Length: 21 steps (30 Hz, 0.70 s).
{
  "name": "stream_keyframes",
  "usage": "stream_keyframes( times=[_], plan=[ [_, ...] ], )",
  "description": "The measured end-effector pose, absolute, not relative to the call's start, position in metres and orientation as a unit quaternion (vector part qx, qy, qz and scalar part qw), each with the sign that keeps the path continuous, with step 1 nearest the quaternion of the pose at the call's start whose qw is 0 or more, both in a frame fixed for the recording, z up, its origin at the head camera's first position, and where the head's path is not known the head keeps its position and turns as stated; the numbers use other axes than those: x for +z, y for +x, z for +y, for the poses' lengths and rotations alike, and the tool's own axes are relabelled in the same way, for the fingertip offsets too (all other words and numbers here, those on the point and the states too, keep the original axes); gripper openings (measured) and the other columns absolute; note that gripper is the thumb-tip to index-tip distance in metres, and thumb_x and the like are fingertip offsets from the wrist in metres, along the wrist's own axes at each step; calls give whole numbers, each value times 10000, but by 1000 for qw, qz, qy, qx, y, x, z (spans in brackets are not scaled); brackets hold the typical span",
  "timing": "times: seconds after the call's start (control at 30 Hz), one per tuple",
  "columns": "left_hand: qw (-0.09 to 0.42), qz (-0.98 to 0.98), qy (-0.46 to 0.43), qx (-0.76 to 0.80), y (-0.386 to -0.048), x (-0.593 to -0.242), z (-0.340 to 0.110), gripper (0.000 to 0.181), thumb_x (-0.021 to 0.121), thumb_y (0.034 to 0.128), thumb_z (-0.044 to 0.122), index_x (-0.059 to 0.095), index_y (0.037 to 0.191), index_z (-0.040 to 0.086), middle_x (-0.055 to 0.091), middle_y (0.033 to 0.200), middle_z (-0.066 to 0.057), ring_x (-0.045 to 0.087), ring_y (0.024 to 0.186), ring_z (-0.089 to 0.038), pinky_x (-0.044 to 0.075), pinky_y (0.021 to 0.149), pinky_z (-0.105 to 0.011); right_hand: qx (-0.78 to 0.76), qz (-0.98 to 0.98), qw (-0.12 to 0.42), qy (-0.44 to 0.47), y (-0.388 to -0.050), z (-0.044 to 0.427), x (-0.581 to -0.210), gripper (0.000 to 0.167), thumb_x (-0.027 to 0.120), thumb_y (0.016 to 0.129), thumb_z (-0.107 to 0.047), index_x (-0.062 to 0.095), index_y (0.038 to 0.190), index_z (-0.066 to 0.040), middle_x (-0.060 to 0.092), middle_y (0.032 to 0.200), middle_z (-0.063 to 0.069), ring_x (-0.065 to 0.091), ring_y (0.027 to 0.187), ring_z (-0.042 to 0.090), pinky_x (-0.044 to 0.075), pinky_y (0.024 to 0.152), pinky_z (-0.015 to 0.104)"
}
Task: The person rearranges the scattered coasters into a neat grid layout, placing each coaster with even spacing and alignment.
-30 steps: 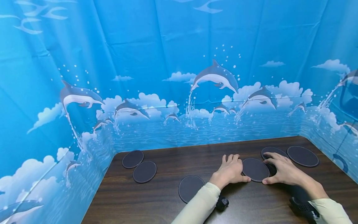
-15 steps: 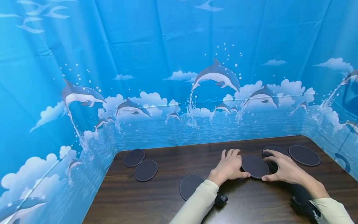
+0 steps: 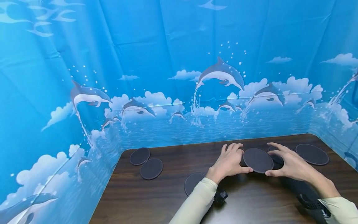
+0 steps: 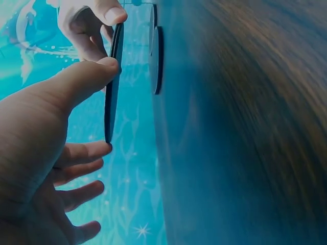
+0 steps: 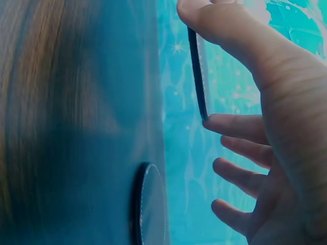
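Left hand (image 3: 227, 163) and right hand (image 3: 291, 163) pinched a dark disc (image 3: 258, 160) by opposite edges, holding it above a wood-grain table (image 3: 151, 199). Thin and apparently light and stiff, it seemed best gripped by its rim. Similar discs (image 3: 151, 169) lay nearby, before a dolphin-printed curtain (image 3: 179, 37).

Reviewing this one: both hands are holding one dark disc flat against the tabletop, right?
Not quite: the dark disc is raised above the tabletop; the left wrist view shows a gap between them. The left hand and right hand do hold it.
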<state>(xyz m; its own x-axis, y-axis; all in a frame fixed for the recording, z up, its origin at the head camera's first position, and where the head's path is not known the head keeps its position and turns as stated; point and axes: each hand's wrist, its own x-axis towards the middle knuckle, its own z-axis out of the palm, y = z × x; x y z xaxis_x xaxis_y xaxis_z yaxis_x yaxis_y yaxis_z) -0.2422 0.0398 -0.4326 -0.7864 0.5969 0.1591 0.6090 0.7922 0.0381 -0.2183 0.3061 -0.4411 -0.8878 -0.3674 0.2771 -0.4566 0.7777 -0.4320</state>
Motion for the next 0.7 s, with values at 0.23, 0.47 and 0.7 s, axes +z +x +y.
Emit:
stream_keyframes(
  times=[0.23, 0.47, 0.7],
  plan=[
    [88, -942, -319, -55, -238, -435, 27, 669, 655, 832, 747, 709, 1258, 234, 412, 1532, 97, 322, 1426, -122, 222, 1184, -454, 261, -929, 106, 241, -215, 298, -447, 856, 923, 667, -552, 676, 1245, 30, 390, 1494, 240, 399, 1279, 565, 357, 886, 773],
    [88, -941, -321, -59, -233, -431, 14, 670, 673, 823, 742, 704, 1249, 226, 404, 1541, 85, 323, 1432, -140, 215, 1186, -467, 258, -925, 121, 249, -212, 285, -448, 1024, 914, 655, -591, 565, 1379, 43, 488, 1411, 243, 445, 1260, 539, 411, 880, 741],
    [105, -939, -321, -61, -227, -422, -5, 668, 687, 816, 737, 712, 1216, 202, 404, 1544, 62, 324, 1436, -157, 225, 1183, -476, 253, -921, 133, 265, -212, 272, -441, 1058, 901, 660, -615, 531, 1417, 24, 591, 1314, 217, 490, 1238, 514, 421, 893, 723]
  ],
)
